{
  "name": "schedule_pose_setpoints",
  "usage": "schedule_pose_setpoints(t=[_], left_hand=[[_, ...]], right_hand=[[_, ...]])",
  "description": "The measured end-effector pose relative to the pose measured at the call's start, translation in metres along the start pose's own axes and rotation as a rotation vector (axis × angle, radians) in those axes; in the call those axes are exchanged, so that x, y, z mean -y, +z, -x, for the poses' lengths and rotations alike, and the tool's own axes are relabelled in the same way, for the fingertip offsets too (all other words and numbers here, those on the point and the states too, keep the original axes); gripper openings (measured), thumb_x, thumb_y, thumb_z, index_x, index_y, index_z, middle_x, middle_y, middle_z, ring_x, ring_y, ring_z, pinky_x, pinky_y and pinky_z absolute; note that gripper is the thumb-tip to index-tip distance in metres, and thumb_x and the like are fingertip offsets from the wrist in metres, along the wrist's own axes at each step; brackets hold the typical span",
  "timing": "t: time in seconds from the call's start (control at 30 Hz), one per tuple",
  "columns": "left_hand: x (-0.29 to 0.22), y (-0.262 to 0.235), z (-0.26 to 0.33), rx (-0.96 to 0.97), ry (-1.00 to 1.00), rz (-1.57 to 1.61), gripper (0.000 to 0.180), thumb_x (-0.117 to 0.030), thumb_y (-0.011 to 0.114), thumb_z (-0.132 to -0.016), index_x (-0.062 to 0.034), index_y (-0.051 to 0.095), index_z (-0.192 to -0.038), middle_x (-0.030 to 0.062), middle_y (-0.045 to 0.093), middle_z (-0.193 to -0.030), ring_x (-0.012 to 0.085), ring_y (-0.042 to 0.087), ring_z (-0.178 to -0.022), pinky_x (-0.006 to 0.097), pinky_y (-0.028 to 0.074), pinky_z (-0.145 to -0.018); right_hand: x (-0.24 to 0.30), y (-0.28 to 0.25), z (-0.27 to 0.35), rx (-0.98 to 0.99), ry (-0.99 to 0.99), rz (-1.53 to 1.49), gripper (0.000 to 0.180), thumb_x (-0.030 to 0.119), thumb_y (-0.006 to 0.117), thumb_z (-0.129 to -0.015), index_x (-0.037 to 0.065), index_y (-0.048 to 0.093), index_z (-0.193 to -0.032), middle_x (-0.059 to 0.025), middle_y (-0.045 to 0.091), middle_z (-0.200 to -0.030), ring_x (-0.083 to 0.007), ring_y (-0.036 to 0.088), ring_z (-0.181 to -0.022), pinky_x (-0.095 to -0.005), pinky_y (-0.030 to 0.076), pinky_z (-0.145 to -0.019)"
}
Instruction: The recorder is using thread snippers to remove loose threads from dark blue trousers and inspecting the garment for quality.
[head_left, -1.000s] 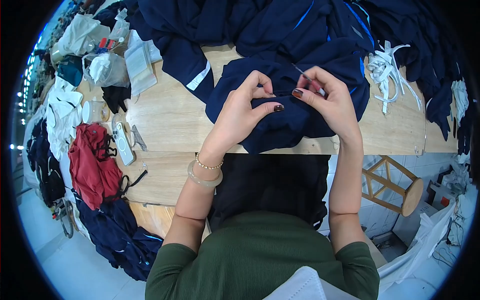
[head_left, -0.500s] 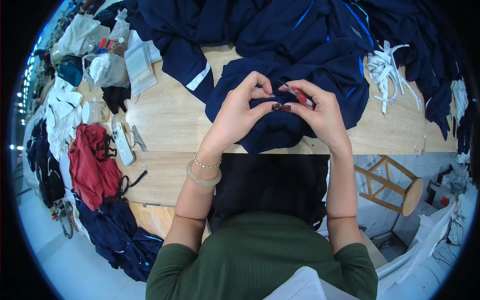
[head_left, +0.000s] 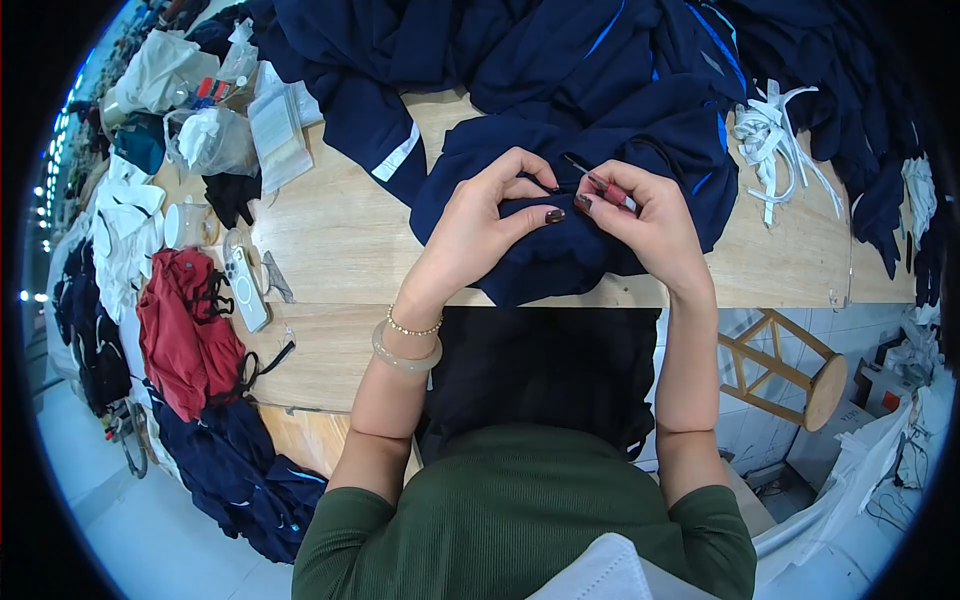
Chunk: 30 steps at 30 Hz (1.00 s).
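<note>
A navy garment (head_left: 560,262) lies bunched at the front edge of the wooden table, under both my hands. My left hand (head_left: 500,205) is curled on it, its thumb and forefinger holding a fold of the cloth. In my right hand (head_left: 645,215) is a small red-handled tool (head_left: 617,193), gripped between thumb and fingers. Its thin metal shaft points up and left, over the cloth by my left fingertips. The exact kind of tool cannot be made out.
More navy garments (head_left: 400,45) are heaped along the far side. White cords (head_left: 770,135) lie at the right. On the left are a red garment (head_left: 185,325), a phone (head_left: 245,288) and plastic bags (head_left: 280,135). A wooden stool (head_left: 825,390) stands beyond the table's front edge.
My right hand has drawn slightly right, so the thumbs that met are now apart. The tool's metal shaft shows more plainly. My left hand has barely moved.
</note>
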<state>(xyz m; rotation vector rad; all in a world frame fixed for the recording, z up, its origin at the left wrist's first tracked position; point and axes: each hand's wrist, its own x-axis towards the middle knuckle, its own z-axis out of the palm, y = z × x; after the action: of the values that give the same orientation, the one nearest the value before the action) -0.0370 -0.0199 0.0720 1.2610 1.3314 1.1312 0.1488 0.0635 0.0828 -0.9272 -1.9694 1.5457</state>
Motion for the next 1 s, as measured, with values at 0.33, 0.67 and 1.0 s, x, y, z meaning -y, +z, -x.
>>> schedule_pose_setpoints(t=[0.33,0.67,1.0], left_hand=[[-0.005,0.002,0.001,-0.01,-0.026,-0.121,0.023,0.001,0.067,-0.082,0.0,0.059,-0.103,0.0047,0.066,-0.093,0.0091,0.063,-0.087,0.021,0.048,-0.083],[-0.008,0.005,0.001,-0.017,0.005,-0.124,0.03,0.001,0.067,-0.081,0.0002,0.06,-0.11,0.006,0.069,-0.092,0.0096,0.064,-0.086,0.022,0.047,-0.083],[-0.006,0.006,0.002,-0.009,0.024,-0.088,0.029,0.003,0.067,-0.08,0.0011,0.061,-0.109,0.0057,0.069,-0.088,0.0089,0.063,-0.085,0.021,0.047,-0.082]], right_hand=[[-0.011,-0.005,-0.003,0.036,0.14,-0.563,0.015,0.015,0.066,-0.086,0.002,0.067,-0.093,0.0041,0.055,-0.067,-0.0027,0.037,-0.056,-0.0189,0.025,-0.052],[-0.026,-0.008,-0.003,0.131,0.113,-0.857,0.021,0.017,0.065,-0.087,-0.002,0.062,-0.096,0.0033,0.047,-0.064,-0.0035,0.033,-0.051,-0.0206,0.021,-0.048],[-0.04,-0.009,0.003,0.371,-0.037,-1.19,0.023,0.017,0.066,-0.086,-0.001,0.052,-0.087,0.0017,0.039,-0.064,-0.0061,0.03,-0.053,-0.0222,0.02,-0.048]])
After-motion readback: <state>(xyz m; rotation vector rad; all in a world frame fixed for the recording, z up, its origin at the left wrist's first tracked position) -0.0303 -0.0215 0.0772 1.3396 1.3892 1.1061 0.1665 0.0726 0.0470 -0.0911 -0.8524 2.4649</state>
